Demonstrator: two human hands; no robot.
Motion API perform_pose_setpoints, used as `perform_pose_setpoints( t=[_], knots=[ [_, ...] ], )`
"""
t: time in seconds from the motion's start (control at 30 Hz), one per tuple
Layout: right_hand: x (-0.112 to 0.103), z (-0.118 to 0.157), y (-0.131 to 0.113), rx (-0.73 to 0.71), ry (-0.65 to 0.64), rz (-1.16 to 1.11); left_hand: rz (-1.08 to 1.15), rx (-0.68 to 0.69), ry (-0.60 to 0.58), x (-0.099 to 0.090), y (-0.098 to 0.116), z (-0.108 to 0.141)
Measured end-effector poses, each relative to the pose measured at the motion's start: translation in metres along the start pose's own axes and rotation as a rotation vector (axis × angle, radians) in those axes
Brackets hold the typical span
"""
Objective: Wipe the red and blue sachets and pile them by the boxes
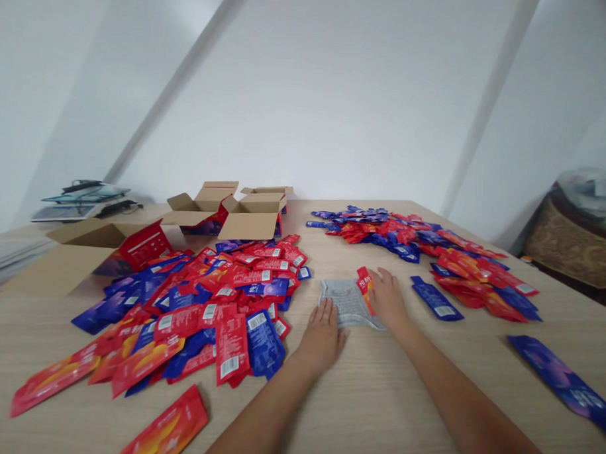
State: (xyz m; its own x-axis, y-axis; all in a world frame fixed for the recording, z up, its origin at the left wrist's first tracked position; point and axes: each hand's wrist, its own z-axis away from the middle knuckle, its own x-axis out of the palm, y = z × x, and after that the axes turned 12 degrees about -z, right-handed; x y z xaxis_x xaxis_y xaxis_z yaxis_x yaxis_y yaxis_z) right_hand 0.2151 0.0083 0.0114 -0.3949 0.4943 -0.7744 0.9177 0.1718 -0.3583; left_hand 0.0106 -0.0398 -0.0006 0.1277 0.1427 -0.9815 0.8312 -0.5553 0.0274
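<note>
Red pouch [364, 287] lies tilted over the right part of the grey cloth [344, 301], between the two piles on the table [361, 388]. Right hand [387, 297] has its fingers bent over the pouch's right side; whether they pinch it or only press it down, I cannot tell (the palm hides that edge). Left hand [321, 337] rests palm down, its fingers laid on the cloth's near left edge and closed round nothing.

The step in hand looks like wiping or handling a single pouch at the cloth. From here, a move would call for a sure right-hand hold on the pouch, with the left hand steadying the cloth.

Left pile [232, 344] spreads near the open boxes [249, 226]; right pile [397, 233] lies farther off. A blue pouch [435, 300] sits alone just right of the right hand.
</note>
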Motion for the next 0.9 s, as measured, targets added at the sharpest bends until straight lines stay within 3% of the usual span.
perform_pose_setpoints(
  t=[0.1, 0.23, 0.47, 0.6, 0.77, 0.9],
  knots=[
    [-0.008, -0.003, -0.012, -0.103, 0.067, -0.192, -0.006, 0.007, -0.003, -0.001, 0.0, 0.0],
    [-0.006, -0.002, -0.021, -0.192, 0.04, -0.367, 0.001, 0.007, -0.005, -0.002, 0.002, -0.001],
    [0.023, 0.004, -0.02, -0.111, -0.211, -0.124, -0.014, 0.008, -0.012, 0.002, 0.001, -0.003],
    [0.021, 0.001, -0.009, -0.013, -0.277, -0.015, -0.012, 0.005, -0.015, 0.002, 0.001, -0.003],
    [0.009, -0.001, 0.015, 0.06, -0.216, 0.017, -0.014, 0.006, -0.04, -0.004, 0.002, -0.001],
    [0.005, -0.004, 0.021, 0.082, -0.08, -0.133, -0.007, -0.001, -0.041, -0.007, 0.001, 0.0]
  ],
)
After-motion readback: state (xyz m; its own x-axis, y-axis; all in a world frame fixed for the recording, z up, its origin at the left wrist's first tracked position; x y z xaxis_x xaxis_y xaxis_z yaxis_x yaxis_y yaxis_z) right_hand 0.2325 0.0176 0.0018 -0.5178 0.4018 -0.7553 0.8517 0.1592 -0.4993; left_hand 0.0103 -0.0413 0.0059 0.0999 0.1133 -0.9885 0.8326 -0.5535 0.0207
